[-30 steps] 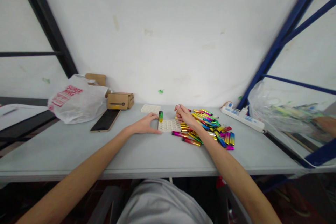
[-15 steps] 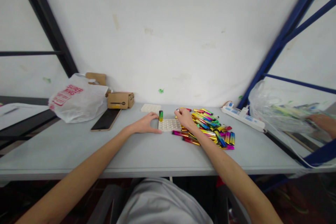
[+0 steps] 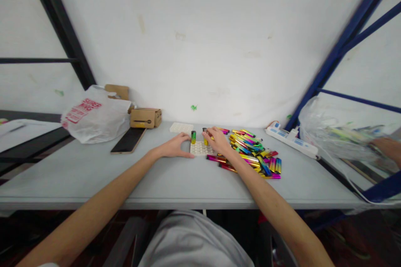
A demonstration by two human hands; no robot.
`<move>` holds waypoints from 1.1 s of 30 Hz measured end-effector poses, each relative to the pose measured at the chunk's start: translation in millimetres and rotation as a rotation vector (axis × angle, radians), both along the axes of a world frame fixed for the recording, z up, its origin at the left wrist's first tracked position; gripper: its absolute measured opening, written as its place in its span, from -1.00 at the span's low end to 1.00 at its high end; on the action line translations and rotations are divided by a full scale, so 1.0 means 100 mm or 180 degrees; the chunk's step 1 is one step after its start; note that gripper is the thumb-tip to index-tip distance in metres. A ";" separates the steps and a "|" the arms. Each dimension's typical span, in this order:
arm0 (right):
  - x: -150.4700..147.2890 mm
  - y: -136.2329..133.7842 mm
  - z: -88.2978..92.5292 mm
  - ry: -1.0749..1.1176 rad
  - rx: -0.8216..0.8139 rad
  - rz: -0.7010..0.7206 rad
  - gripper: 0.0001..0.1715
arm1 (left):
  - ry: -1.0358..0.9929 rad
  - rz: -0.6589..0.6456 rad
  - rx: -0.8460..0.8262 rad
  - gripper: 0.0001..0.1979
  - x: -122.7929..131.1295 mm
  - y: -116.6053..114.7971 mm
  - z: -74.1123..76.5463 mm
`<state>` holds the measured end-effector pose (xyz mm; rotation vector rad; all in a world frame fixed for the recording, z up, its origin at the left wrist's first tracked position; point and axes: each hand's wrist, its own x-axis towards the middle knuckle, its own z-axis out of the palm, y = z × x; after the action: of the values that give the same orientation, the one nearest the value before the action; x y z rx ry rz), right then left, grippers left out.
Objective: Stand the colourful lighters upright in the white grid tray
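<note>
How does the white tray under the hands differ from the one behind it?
The near tray holds an upright green tube, and the right hand holds another tube upright at it; the far tray shows none. The left hand touches the near tray, not the far tray. Both are white and dimpled.

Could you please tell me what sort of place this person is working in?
Probably a small packing or assembly bench in a workshop: a grey table against a bare wall, a heap of shiny coloured tubes beside a white socket tray, where the right hand holds one upright, and blue metal racking.
</note>
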<state>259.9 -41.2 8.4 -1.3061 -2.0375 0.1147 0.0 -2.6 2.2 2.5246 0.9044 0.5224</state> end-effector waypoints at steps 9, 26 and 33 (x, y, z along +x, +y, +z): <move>-0.06 -0.01 0.02 0.0256 -0.0376 0.0293 -0.63 | 0.0023 0.0002 0.0004 -0.16 0.01 0.00 0.00; -0.24 -0.11 0.11 -0.1074 -0.0342 0.0399 -0.69 | -0.0111 -0.0039 -0.0017 -0.19 0.01 0.00 -0.01; -0.24 -0.10 0.13 -0.1501 -0.0212 0.0160 -0.60 | -0.0029 0.0027 0.0059 -0.19 0.01 0.00 0.00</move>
<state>236.1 -51.6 21.1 -1.4232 -2.4786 -0.1156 1.0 -2.1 2.5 2.5339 0.9113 0.5471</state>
